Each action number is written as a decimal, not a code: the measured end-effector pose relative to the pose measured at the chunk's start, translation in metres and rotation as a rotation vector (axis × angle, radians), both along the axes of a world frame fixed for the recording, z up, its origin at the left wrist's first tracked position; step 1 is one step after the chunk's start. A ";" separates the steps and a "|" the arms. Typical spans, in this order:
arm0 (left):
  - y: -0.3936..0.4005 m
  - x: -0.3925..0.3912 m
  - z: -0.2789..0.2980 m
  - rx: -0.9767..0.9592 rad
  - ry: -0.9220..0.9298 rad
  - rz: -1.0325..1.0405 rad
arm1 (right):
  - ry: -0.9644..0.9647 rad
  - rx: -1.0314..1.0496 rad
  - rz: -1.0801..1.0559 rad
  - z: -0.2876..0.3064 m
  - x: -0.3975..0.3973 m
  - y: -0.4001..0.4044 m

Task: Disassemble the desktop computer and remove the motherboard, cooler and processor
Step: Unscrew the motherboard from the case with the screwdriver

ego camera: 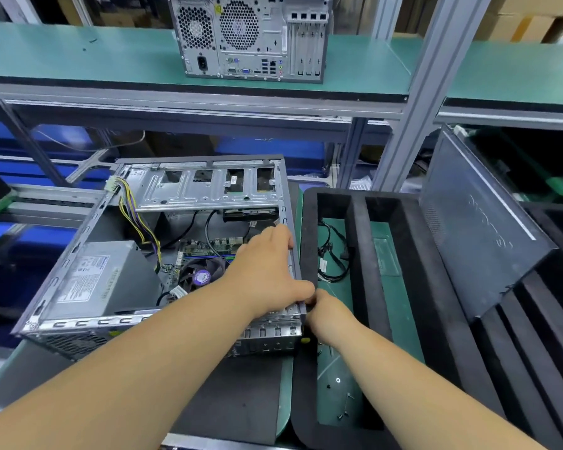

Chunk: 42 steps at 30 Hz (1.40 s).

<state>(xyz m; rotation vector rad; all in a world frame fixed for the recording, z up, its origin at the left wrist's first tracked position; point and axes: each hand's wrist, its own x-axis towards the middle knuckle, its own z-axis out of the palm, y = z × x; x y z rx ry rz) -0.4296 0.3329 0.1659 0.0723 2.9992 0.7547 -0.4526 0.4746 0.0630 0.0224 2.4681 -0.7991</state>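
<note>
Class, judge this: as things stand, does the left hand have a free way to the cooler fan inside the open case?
Probably yes. The left hand rests on the case's right edge, beside the cooler fan; the case is open on top, nothing covers it.

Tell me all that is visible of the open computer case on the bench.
The open computer case is bare grey metal, lying on its side with its side panel off. Inside show a power supply, coloured wires, a cooler fan and the motherboard. The left hand grips its right edge; the right hand touches the near right corner.
</note>
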 end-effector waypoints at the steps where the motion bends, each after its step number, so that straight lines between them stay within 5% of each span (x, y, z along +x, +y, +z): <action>1: -0.001 -0.001 0.000 -0.001 -0.004 -0.010 | 0.004 -0.008 -0.009 0.000 0.001 0.000; 11: -0.036 -0.002 0.003 0.076 -0.035 -0.143 | 0.071 0.043 -0.077 0.000 -0.006 -0.003; 17: -0.110 -0.015 0.011 0.053 0.004 -0.055 | 0.577 -0.247 -0.260 0.071 -0.033 -0.020; 21: -0.162 -0.022 0.010 -0.213 -0.022 -0.046 | 0.757 -0.334 0.055 0.127 -0.039 -0.066; 26: -0.192 -0.029 0.000 -0.540 -0.135 -0.128 | 0.462 0.092 0.779 0.131 -0.039 -0.136; 29: -0.192 -0.038 -0.007 -0.655 -0.194 -0.208 | 0.347 0.307 1.002 0.110 -0.035 -0.164; 36: -0.203 -0.050 -0.019 -0.755 -0.251 -0.152 | 0.394 0.552 1.105 0.076 -0.038 -0.177; 42: -0.199 -0.055 -0.025 -0.878 -0.448 -0.075 | 0.567 0.509 1.050 0.067 -0.038 -0.171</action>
